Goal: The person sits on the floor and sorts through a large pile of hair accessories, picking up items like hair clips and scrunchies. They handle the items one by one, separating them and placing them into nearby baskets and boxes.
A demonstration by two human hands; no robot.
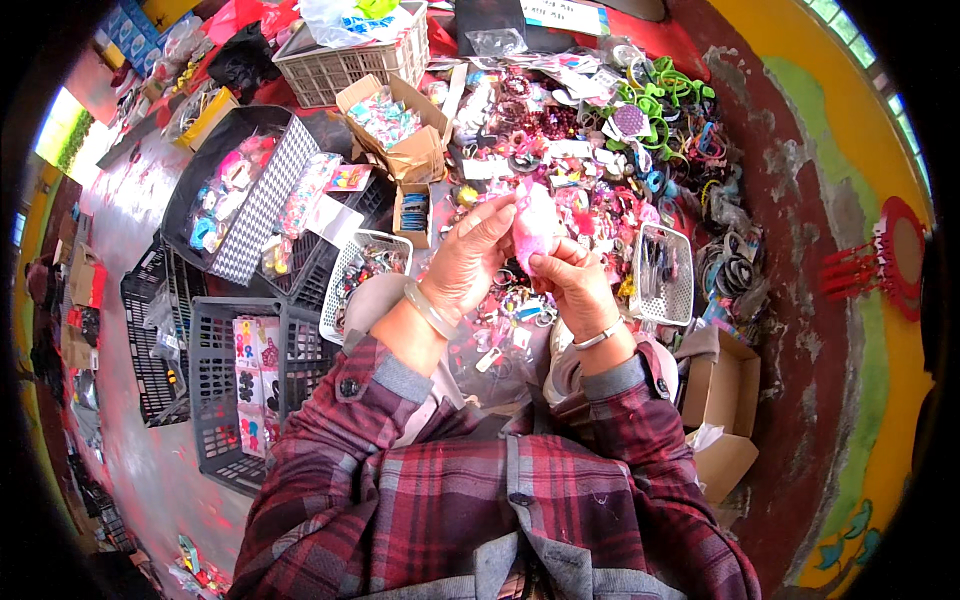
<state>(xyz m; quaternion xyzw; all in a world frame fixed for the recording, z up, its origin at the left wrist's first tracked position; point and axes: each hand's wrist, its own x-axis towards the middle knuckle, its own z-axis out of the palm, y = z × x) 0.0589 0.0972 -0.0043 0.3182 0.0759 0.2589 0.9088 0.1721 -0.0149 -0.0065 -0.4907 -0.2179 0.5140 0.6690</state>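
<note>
A soft, bright pink and white item (535,222), its exact kind unclear, is held up between my two hands in front of the pile. My left hand (468,255) has its thumb and fingers closed on the left side of it. At its lower right edge, my right hand (578,283) pinches it between thumb and fingers. Beneath them spreads a heap of hair ties and small accessories (585,185), mostly pink and red. Part of that heap is hidden behind my hands.
White baskets stand left (330,318) and right (689,275) of my hands. Farther left are a grey crate (210,400) and a black-and-white patterned box (268,200). Cardboard boxes sit ahead (428,160) and at the right (738,385). Green bands (655,100) lie at the far right.
</note>
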